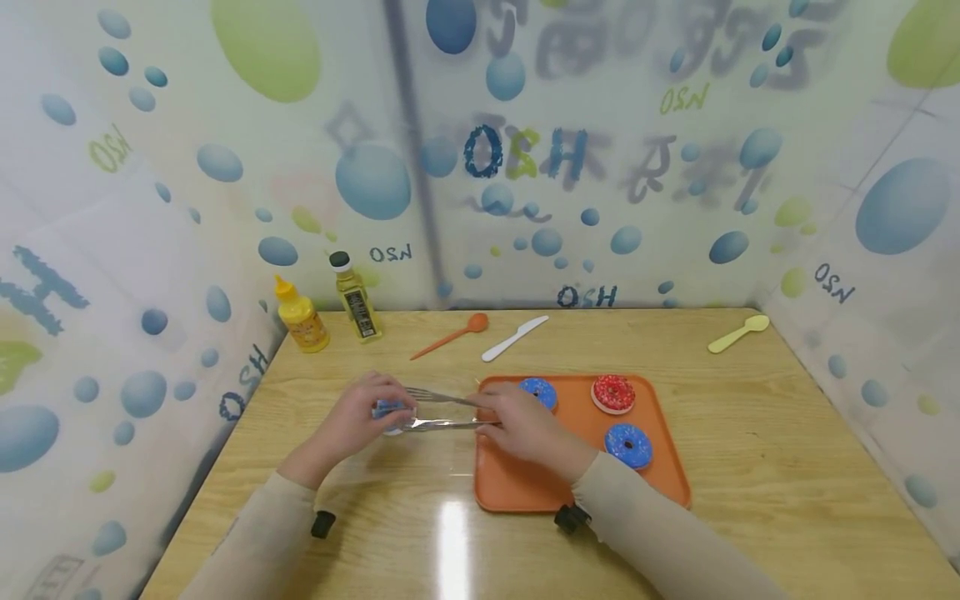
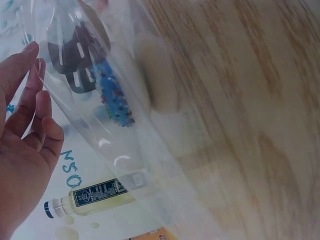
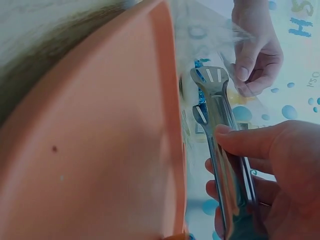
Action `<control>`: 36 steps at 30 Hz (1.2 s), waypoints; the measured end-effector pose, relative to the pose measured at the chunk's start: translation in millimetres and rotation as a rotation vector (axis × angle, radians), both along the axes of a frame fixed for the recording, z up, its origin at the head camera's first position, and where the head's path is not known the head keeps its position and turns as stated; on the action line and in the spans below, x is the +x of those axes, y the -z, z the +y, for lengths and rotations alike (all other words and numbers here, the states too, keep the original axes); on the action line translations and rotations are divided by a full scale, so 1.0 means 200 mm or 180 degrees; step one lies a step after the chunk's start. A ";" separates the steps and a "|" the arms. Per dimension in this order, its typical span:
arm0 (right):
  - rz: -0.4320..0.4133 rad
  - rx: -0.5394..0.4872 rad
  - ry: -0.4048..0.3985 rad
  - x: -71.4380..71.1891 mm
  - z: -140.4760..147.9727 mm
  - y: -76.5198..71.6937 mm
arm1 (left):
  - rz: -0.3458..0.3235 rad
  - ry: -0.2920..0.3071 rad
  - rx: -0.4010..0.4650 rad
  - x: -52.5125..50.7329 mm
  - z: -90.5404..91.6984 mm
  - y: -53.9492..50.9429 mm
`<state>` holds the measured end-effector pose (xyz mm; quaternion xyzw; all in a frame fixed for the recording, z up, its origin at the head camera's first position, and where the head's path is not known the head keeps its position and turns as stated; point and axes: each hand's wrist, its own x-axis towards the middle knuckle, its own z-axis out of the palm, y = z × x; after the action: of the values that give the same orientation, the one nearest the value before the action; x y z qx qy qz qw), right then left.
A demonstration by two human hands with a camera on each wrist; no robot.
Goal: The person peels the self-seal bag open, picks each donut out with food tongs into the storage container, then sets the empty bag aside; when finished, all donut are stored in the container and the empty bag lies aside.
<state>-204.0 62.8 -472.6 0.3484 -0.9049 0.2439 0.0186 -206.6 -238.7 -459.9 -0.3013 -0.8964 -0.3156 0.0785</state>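
My left hand (image 1: 363, 417) pinches the edge of a clear plastic bag (image 2: 135, 160). In my right hand (image 1: 536, 429) I grip metal tongs (image 3: 222, 120) with slotted ends. A blue sprinkled donut (image 2: 114, 95) is at the tong ends, seen through the bag film in the left wrist view. It sits beside my left fingers in the head view, partly hidden by them. Under my right forearm lies an orange tray (image 1: 513, 496) with a red sprinkled donut (image 1: 613, 392) and two blue donuts, one of them (image 1: 628, 446) near the right edge.
At the back left stand a yellow squeeze bottle (image 1: 303, 321) and an oil bottle (image 1: 357, 304). Along the back lie an orange spoon (image 1: 453, 335), a white knife (image 1: 514, 339) and, far right, a pale green spoon (image 1: 738, 334). Patterned curtains (image 1: 480, 250) enclose the wooden table (image 1: 795, 467).
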 end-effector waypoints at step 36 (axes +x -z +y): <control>0.0391 0.0022 0.0324 0.30 0.68 -0.11 | -0.0058 -0.0104 -0.0029 0.01 -0.03 0.00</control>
<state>-143.5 198.9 -451.1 0.3163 -0.9194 0.2177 0.0853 -204.5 -244.7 -460.8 -0.2841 -0.9032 -0.3130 0.0741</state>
